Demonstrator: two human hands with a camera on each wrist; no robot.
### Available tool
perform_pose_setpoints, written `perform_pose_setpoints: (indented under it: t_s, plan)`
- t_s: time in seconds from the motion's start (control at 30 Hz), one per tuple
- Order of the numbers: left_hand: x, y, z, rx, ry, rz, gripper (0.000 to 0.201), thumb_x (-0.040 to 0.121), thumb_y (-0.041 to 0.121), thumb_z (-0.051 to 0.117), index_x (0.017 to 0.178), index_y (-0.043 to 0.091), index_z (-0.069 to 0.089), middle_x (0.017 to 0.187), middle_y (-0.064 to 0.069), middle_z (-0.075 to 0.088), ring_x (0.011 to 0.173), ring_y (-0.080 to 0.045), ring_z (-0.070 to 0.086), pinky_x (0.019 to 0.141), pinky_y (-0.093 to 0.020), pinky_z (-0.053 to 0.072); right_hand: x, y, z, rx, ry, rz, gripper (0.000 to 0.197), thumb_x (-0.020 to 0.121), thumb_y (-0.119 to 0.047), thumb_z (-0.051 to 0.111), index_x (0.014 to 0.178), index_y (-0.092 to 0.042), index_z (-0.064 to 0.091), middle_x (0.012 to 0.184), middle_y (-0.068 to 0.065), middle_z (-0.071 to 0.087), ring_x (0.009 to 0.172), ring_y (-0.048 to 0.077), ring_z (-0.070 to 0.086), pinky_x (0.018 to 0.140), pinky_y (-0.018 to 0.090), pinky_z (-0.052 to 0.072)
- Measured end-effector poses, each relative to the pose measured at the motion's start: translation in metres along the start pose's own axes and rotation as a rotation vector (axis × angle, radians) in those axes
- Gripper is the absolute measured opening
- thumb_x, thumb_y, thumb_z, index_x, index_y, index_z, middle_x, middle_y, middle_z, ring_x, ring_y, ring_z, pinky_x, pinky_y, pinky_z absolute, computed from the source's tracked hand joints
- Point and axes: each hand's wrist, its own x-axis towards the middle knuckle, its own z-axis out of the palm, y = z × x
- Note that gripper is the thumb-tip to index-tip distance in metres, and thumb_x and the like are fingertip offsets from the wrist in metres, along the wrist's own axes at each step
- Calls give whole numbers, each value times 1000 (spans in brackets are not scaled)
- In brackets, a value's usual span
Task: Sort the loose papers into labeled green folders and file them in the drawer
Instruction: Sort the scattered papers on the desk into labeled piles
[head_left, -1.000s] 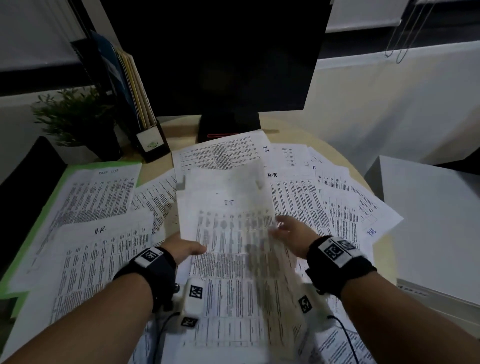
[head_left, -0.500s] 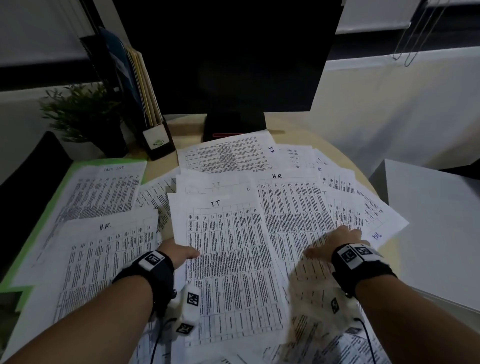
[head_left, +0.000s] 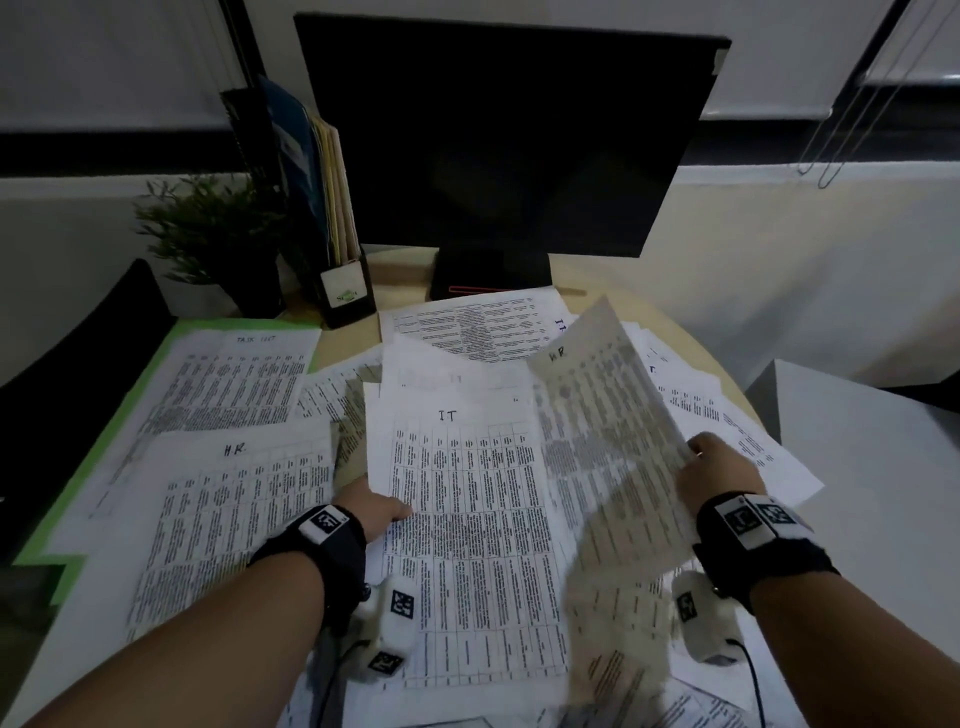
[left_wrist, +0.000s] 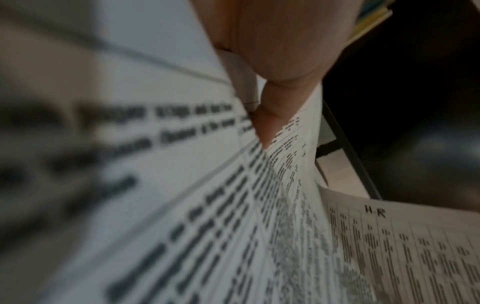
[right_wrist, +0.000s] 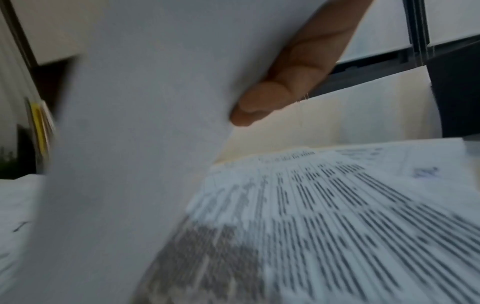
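Observation:
Printed sheets marked by hand cover the round desk. My right hand (head_left: 714, 475) pinches the right edge of a sheet marked HR (head_left: 608, 441) and holds it lifted and tilted; in the right wrist view its blank back (right_wrist: 145, 123) fills the left, with a fingertip (right_wrist: 262, 102) on it. My left hand (head_left: 382, 512) holds the left edge of a sheet marked IT (head_left: 467, 519), thumb on top and fingers beneath (left_wrist: 270, 115). A green folder (head_left: 111, 431) lies at the left under a task list sheet (head_left: 234, 379). Another HR sheet (head_left: 228, 514) lies beside it.
A dark monitor (head_left: 498, 135) stands at the back of the desk. A file holder with folders (head_left: 322, 218) and a small plant (head_left: 208, 228) stand at the back left. A white unit (head_left: 872, 467) sits to the right of the desk.
My right hand laid the IT sheet down, slid right, then picked up the HR sheet's right edge and raised it. My left hand stayed at the IT sheet's left edge.

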Motion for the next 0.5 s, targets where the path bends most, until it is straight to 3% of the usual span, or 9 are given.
perform_pose_setpoints:
  t_s: [0.13, 0.2, 0.3, 0.37, 0.43, 0.5]
  plan:
    - [-2, 1, -16, -245, 91, -35, 62, 72, 28, 79, 125, 3, 58, 128, -11, 59, 113, -33, 56, 99, -38, 43, 2, -12, -21, 43, 80, -50, 19, 91, -3, 44, 101, -7, 59, 96, 20, 60, 84, 32, 52, 75, 30, 38]
    - [-2, 2, -31, -415, 131, -38, 50, 76, 22, 77, 117, -1, 62, 131, -15, 56, 115, -36, 54, 98, -40, 42, -1, -17, -20, 46, 61, -60, 22, 92, -5, 45, 105, 1, 61, 102, 23, 62, 81, 30, 49, 75, 29, 36]
    - [-7, 11, -62, -714, 175, -22, 15, 81, 13, 71, 93, 3, 69, 136, -15, 52, 120, -40, 50, 105, -51, 39, -10, -27, -7, 72, 30, -58, 24, 94, -9, 45, 108, 0, 62, 102, 22, 62, 83, 32, 50, 74, 28, 34]
    - [-19, 23, -86, -836, 169, 3, 24, 81, 20, 71, 98, 4, 68, 132, -15, 53, 122, -39, 49, 104, -52, 40, -19, -39, 7, 125, 14, -70, 25, 95, -12, 46, 112, -2, 61, 110, 22, 62, 92, 35, 55, 75, 29, 35]
    - [-32, 33, -111, -919, 150, 66, 39, 78, 28, 74, 105, 3, 64, 120, -16, 57, 108, -35, 58, 92, -46, 49, -31, -53, 21, 205, 2, -87, 24, 96, -15, 46, 112, -5, 61, 106, 20, 62, 87, 31, 53, 76, 30, 38]
    - [-44, 40, -134, -999, 149, 113, 15, 91, 19, 59, 97, 5, 60, 99, -12, 59, 73, -28, 65, 64, -35, 55, -46, -70, 38, 299, -25, -112, 18, 96, -13, 45, 103, -9, 61, 95, 16, 59, 80, 28, 51, 72, 31, 41]
